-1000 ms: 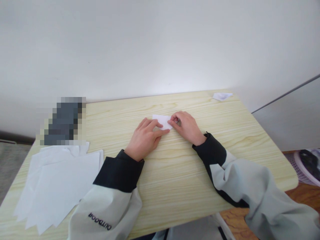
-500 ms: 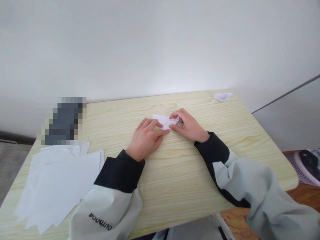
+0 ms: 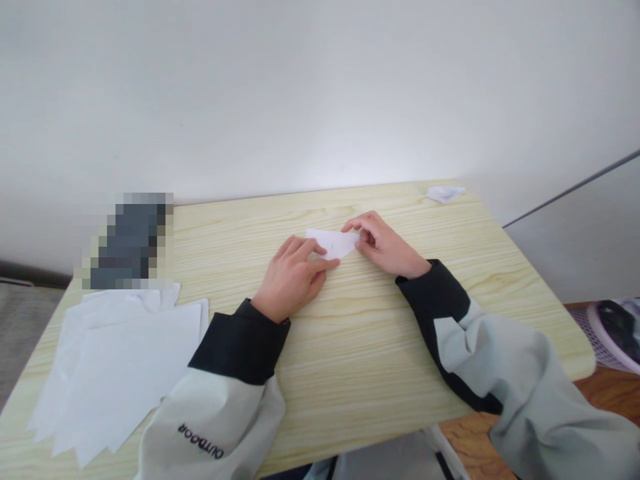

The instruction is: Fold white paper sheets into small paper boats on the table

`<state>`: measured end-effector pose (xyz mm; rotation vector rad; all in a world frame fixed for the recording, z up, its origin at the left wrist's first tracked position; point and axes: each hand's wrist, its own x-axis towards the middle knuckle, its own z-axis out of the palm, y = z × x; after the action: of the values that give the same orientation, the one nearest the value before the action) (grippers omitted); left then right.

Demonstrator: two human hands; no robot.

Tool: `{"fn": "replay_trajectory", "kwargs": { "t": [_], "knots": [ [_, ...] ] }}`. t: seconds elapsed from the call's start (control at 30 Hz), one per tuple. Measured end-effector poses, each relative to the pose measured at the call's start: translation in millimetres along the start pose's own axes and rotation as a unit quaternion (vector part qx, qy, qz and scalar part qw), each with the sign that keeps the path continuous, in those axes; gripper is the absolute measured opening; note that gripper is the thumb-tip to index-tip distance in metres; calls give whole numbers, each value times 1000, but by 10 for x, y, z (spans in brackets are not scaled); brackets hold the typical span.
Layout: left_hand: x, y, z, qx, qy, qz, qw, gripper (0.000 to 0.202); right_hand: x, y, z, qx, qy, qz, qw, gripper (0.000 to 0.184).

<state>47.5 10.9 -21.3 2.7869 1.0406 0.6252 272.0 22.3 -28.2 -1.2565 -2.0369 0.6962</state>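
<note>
A small folded piece of white paper (image 3: 336,243) lies on the wooden table in front of me, its right end narrowing. My left hand (image 3: 295,277) holds it down at its left and lower side, the index finger and thumb pressed on it. At the right end is my right hand (image 3: 387,247), its thumb against the paper's edge and its other fingers curled, the index finger stretched over the top edge. Part of the paper is hidden beneath my left fingers.
Several loose white sheets (image 3: 135,373) are piled at the table's left, below a blurred dark object (image 3: 130,240). Another folded white paper (image 3: 445,193) rests at the far right corner. Behind the table (image 3: 350,373) rises a white wall. A pink basket (image 3: 600,337) stands at right.
My right hand has slid slightly right along the paper, from its lower middle to its right tip. More of the paper's face shows. My left hand stays in place.
</note>
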Motion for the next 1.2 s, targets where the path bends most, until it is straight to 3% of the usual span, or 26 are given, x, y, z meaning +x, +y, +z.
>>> {"fn": "replay_trajectory", "kwargs": {
  "t": [0.2, 0.5, 0.87, 1.07, 1.2],
  "knots": [
    [-1, 0, 0, -3, 2, 2, 1000, 29, -19, 22, 74, -7, 19, 15, 1000, 26],
    [-7, -2, -1, -1, -1, 0, 1000, 28, -2, -44, 24, 2, -21, 12, 1000, 37],
    [-2, -2, -1, -2, -1, -1, 1000, 29, 2, -2, -36, 15, -9, 21, 1000, 38],
    [-37, 33, 4, 3, -5, -11, 1000, 28, -17, 44, 58, 14, 38, 18, 999, 24],
    [-83, 57, 17, 10, -18, -19, 1000, 31, -23, 5, 119, -39, 22, 14, 999, 27]
  ]
}}
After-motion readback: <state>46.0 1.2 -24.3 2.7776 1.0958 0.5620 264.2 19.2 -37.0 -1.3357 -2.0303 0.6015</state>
